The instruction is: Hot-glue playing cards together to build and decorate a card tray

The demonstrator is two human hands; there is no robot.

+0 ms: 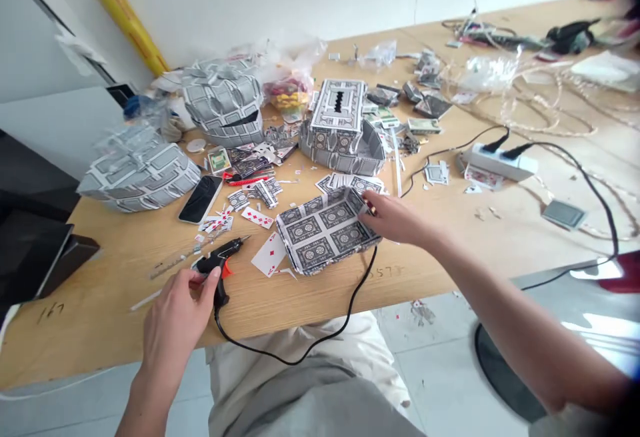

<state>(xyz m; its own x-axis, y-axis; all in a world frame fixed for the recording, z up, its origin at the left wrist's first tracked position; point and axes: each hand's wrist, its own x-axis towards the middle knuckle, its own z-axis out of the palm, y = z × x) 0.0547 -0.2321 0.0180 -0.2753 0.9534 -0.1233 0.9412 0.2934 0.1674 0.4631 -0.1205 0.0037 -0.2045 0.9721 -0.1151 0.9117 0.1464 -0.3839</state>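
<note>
The left hand's (pixel 176 307) fingers are pinching the rear of a glue gun (pixel 220 257) near the front of the bench (pixel 260 307); the right hand's (pixel 390 217) fingers are gripping the right edge of a card-covered tray (pixel 323 231), right of the gun. A playing card (pixel 269 255) is lying between gun and tray. Beyond, a phone (pixel 201 199) is lying beside a grey basket (pixel 143 171).

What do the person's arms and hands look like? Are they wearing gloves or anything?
No gloves! The left hand and right hand are bare. The forearms are bare too, and no watch or bracelet shows. A bit of greyish cloth by the right elbow may be a sleeve.
</note>
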